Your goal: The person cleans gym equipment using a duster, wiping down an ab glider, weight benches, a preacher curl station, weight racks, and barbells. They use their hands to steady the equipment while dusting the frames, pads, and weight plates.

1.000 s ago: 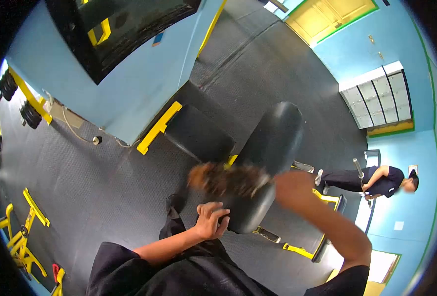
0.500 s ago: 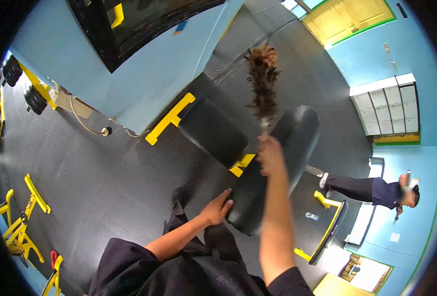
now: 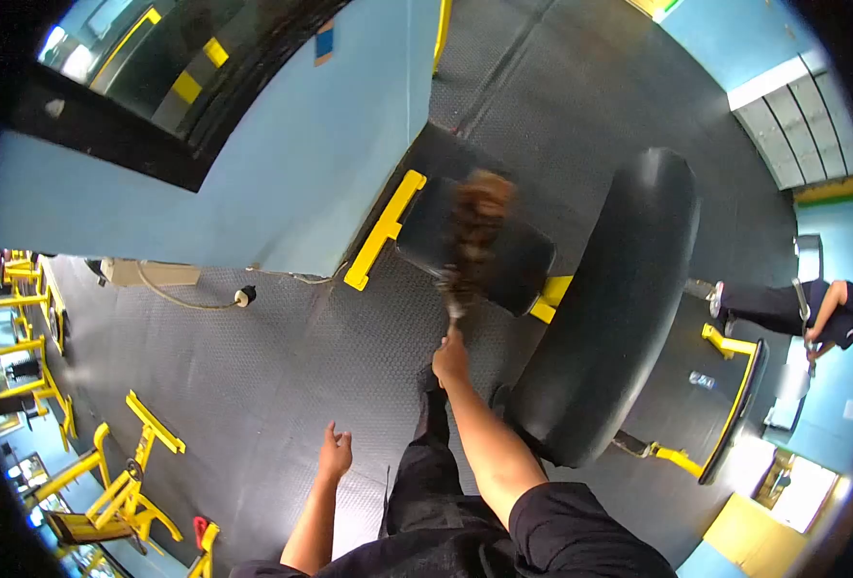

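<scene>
Duster (image 3: 476, 231) was gripped in right hand (image 3: 451, 358), blurred across black seat (image 3: 525, 262), left hand (image 3: 334, 453) was held fingers apart, dark floor (image 3: 272, 376) was edged by blue wall (image 3: 282, 173) far left

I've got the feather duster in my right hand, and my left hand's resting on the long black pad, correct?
Your left hand isn't on the long black pad: the head view shows it apart, above the floor. The feather duster is in your right hand.
</scene>
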{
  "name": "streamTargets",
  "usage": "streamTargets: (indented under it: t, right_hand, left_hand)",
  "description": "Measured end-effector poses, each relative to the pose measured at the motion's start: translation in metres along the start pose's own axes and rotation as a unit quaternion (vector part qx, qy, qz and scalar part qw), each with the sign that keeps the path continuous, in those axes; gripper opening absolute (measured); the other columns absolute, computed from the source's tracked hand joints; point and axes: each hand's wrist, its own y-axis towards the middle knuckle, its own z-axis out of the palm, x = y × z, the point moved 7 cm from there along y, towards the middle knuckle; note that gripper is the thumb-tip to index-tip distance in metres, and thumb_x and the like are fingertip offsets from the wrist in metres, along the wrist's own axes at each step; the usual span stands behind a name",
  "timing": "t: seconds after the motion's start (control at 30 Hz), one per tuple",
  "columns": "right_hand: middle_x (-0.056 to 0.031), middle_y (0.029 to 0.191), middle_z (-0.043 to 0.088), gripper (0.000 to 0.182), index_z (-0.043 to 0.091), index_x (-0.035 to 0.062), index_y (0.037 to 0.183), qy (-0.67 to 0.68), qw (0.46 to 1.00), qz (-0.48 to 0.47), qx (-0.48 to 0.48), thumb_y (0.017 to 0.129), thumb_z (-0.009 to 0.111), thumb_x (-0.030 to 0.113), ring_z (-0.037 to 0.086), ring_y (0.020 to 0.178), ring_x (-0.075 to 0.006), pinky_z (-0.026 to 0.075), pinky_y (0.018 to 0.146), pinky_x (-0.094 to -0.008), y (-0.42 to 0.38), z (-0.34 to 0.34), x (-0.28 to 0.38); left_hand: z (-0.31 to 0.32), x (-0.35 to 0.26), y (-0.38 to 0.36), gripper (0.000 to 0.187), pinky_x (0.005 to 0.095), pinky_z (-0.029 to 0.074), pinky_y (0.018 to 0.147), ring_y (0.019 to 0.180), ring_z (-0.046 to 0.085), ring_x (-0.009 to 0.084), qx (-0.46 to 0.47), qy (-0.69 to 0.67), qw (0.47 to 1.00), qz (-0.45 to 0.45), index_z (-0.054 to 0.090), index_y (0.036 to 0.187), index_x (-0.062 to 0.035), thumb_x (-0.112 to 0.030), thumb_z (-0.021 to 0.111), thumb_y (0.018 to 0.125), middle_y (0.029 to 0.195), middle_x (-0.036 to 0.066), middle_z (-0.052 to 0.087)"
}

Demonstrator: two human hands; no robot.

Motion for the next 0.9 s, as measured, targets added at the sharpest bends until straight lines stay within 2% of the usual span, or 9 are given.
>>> streamTargets:
  t: [0.07,0.17,0.27,0.33,0.4,0.57,0.7,0.77,0.9]
  right_hand:
    - [-0.0253,0.107,0.064,0.034,0.047,0.0078,0.131,-0.196,0.969,-0.148,0.026,0.098,0.044,0.015,0.064,0.094,-0.0443,0.05,0.083,-0.0519,0.001,0.016,0.0]
    - [-0.0219,0.105,0.068,0.035,0.05,0.008,0.131,-0.245,0.955,-0.137,0.095,0.097,0.046,0.016,0.063,0.096,-0.0446,0.05,0.083,-0.0521,-0.014,0.005,-0.017]
    - [-0.0194,0.108,0.068,0.037,0.052,0.0096,0.133,-0.168,0.96,-0.176,0.14,0.098,0.044,0.017,0.063,0.101,-0.0421,0.05,0.085,-0.0506,-0.037,0.0,-0.062]
    - [-0.021,0.115,0.065,0.039,0.05,0.0104,0.136,-0.112,0.957,-0.231,0.135,0.098,0.043,0.017,0.062,0.104,-0.0409,0.049,0.088,-0.05,-0.068,-0.009,-0.077]
    - [-0.0231,0.12,0.062,0.039,0.05,0.0074,0.136,-0.062,0.953,-0.246,0.165,0.099,0.042,0.016,0.061,0.107,-0.0405,0.048,0.089,-0.0491,-0.107,-0.04,-0.053]
    - [-0.0245,0.121,0.061,0.034,0.053,0.0011,0.13,0.084,0.951,-0.274,0.119,0.101,0.043,0.015,0.061,0.109,-0.0415,0.05,0.087,-0.0457,-0.197,-0.174,0.007]
    - [-0.0255,0.118,0.062,0.032,0.054,0.0,0.127,0.203,0.935,-0.288,0.042,0.1,0.049,0.018,0.063,0.105,-0.041,0.051,0.083,-0.0428,-0.198,-0.296,-0.003]
    - [-0.0251,0.11,0.064,0.031,0.055,0.0004,0.125,0.185,0.926,-0.32,-0.072,0.101,0.049,0.02,0.066,0.098,-0.0383,0.051,0.08,-0.0412,-0.184,-0.356,-0.032]
    - [-0.0234,0.098,0.065,0.032,0.057,0.0023,0.122,0.2,0.969,-0.094,-0.112,0.103,0.045,0.025,0.065,0.091,-0.0367,0.049,0.078,-0.041,-0.117,-0.439,-0.121]
  left_hand:
    - [0.008,-0.014,-0.002,0.067,0.0435,0.045,0.102,0.12,0.058,0.0386,0.018,0.0,1.0,0.002,0.027,0.15,-0.004,-0.036,0.054,0.098,0.135,0.029,0.053]
    - [0.026,-0.066,-0.006,0.066,0.0438,0.045,0.101,0.12,0.058,0.0393,0.051,0.032,0.998,0.025,0.025,0.15,-0.0046,-0.032,0.055,0.098,0.135,0.029,0.052]
    - [0.046,-0.139,0.005,0.06,0.0441,0.043,0.102,0.121,0.056,0.039,0.055,-0.023,0.986,0.155,0.032,0.146,-0.0005,-0.026,0.056,0.098,0.134,0.028,0.054]
    - [0.031,-0.218,-0.012,0.047,0.0458,0.04,0.103,0.12,0.054,0.0383,-0.196,0.063,0.892,0.402,0.042,0.137,0.0032,-0.02,0.054,0.098,0.129,0.025,0.056]
    - [0.013,-0.3,-0.057,0.034,0.0468,0.036,0.104,0.119,0.05,0.0363,-0.309,0.021,0.8,0.513,0.051,0.125,0.0033,-0.017,0.053,0.099,0.123,0.02,0.056]
    - [-0.004,-0.431,-0.128,0.028,0.0455,0.033,0.105,0.124,0.043,0.0321,-0.424,-0.056,0.616,0.662,0.051,0.12,-0.0007,-0.018,0.053,0.099,0.129,0.018,0.046]
    - [0.035,-0.507,-0.184,0.035,0.0461,0.033,0.106,0.126,0.041,0.0318,-0.342,-0.125,0.606,0.707,0.047,0.127,-0.0004,-0.019,0.054,0.098,0.133,0.02,0.043]
    - [0.1,-0.559,-0.21,0.043,0.0474,0.031,0.108,0.127,0.04,0.035,-0.138,-0.066,0.699,0.698,0.043,0.132,0.0007,-0.02,0.056,0.096,0.134,0.021,0.043]
    - [0.223,-0.626,-0.23,0.061,0.0537,0.027,0.112,0.137,0.03,0.0427,-0.098,0.212,0.701,0.674,0.037,0.143,-0.0055,-0.032,0.06,0.093,0.148,0.024,0.033]
